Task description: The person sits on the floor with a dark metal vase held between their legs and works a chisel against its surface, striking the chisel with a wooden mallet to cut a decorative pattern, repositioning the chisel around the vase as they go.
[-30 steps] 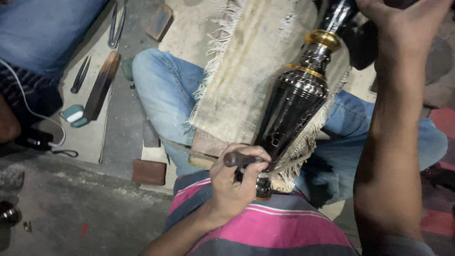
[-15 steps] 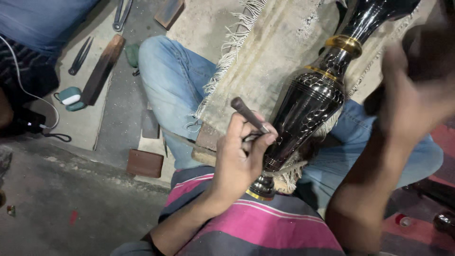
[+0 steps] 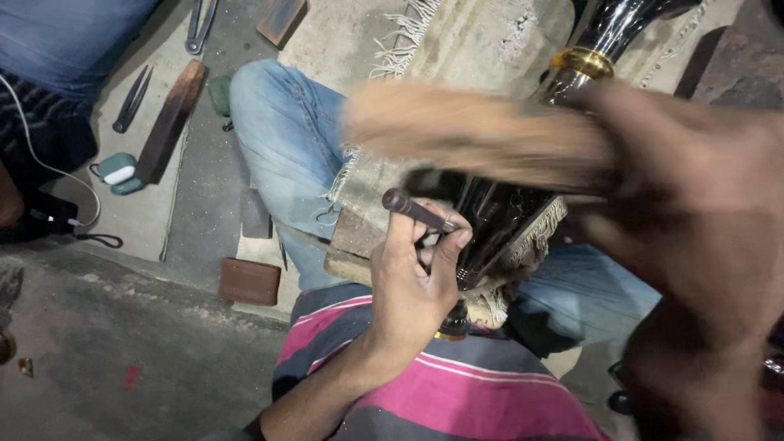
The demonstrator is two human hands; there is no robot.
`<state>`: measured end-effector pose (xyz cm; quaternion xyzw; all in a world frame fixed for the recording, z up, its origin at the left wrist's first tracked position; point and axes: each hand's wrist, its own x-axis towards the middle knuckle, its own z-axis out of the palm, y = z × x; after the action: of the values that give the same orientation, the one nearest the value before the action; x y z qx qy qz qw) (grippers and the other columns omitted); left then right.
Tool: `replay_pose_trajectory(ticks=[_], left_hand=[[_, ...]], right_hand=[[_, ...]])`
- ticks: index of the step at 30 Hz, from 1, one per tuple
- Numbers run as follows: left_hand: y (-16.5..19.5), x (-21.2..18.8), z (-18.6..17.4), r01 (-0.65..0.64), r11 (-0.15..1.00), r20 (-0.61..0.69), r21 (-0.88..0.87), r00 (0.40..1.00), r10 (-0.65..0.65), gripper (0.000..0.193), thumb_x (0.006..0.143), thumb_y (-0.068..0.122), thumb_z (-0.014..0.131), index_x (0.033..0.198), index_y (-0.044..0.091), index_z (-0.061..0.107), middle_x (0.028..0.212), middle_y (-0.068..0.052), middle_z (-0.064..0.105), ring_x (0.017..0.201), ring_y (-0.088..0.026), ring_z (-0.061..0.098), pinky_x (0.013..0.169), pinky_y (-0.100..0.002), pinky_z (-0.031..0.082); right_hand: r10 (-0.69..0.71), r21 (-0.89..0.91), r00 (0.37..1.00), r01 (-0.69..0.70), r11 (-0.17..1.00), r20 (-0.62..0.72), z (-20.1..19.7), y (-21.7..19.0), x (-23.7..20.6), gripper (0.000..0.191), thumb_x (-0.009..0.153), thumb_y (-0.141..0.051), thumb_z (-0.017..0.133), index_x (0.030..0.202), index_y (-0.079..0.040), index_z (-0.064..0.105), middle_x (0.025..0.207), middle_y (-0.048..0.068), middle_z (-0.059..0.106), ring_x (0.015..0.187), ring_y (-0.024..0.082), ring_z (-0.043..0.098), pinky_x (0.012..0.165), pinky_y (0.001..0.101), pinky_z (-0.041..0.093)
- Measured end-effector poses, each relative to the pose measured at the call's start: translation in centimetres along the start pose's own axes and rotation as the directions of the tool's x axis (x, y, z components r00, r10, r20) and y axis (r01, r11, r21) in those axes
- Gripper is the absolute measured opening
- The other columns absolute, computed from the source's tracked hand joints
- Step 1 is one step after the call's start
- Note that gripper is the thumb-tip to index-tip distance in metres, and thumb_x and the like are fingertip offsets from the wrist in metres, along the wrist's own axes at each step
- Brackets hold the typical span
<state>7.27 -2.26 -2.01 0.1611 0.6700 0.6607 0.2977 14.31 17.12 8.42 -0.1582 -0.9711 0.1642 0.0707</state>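
Left hand (image 3: pixel 416 278): at lower centre of the frame, fingers clenched around a thin dark chisel (image 3: pixel 418 211), whose blunt end points toward the upper left and whose tip meets the vase.
Right hand (image 3: pixel 694 237): large and blurred at the right of the frame, grasping a pale wooden mallet (image 3: pixel 474 135) that lies crosswise over the vase.
Vase (image 3: pixel 523 204): glossy black with a gold band at its neck, tilted from the lower centre up to the upper right; it rests on a fringed beige cloth (image 3: pixel 457 41) across the person's lap, partly hidden by the mallet.
Lap: blue jeans (image 3: pixel 286 139), a pink and grey striped shirt (image 3: pixel 457 392) below.
Floor (image 3: pixel 122 343): grey concrete at the left; a brown wallet-like block (image 3: pixel 249 282) lies near the knee.
Upper left: a long dark wooden bar (image 3: pixel 170 121), a small teal case (image 3: pixel 116 171) with a white cable, dark pointed tools (image 3: pixel 131 100) and pliers (image 3: pixel 200 23).
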Motion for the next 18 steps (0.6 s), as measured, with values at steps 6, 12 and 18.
replay_pose_trajectory(ticks=[6, 12, 18], left_hand=[[-0.4, 0.1, 0.3, 0.016, 0.999, -0.024, -0.03, 1.0, -0.017, 0.018, 0.099, -0.005, 0.06, 0.115, -0.002, 0.051, 0.102, -0.009, 0.072, 0.09, -0.009, 0.069, 0.065, -0.021, 0.056], [-0.6, -0.2, 0.0, -0.131, 0.981, -0.013, 0.14, 0.991, 0.134, 0.016, 0.1, -0.006, 0.065, 0.11, -0.001, 0.054, 0.1, -0.01, 0.074, 0.089, -0.012, 0.072, 0.072, -0.024, 0.058], [-0.3, -0.1, 0.3, -0.112, 0.99, -0.022, 0.08, 0.993, 0.114, 0.019, 0.095, -0.009, 0.064, 0.11, -0.001, 0.056, 0.1, -0.012, 0.073, 0.09, -0.016, 0.074, 0.075, -0.028, 0.06]], right_hand=[[-0.26, -0.591, 0.941, 0.34, 0.732, 0.219, -2.3, -4.6, 5.5, 0.031, 0.083, -0.032, 0.078, 0.104, -0.014, 0.064, 0.073, 0.005, 0.066, 0.067, 0.023, 0.07, 0.056, 0.038, 0.05], [-0.286, -0.501, 0.9, 0.423, 0.755, 0.328, -3.2, -6.5, 8.1, 0.038, 0.078, -0.035, 0.078, 0.107, -0.014, 0.063, 0.071, 0.004, 0.063, 0.07, 0.025, 0.069, 0.059, 0.0403, 0.05], [-0.141, -0.465, 0.896, 0.346, 0.815, 0.42, -2.7, -4.2, 8.0, 0.045, 0.066, -0.036, 0.08, 0.102, -0.016, 0.062, 0.077, 0.007, 0.062, 0.072, 0.029, 0.067, 0.065, 0.0436, 0.051]])
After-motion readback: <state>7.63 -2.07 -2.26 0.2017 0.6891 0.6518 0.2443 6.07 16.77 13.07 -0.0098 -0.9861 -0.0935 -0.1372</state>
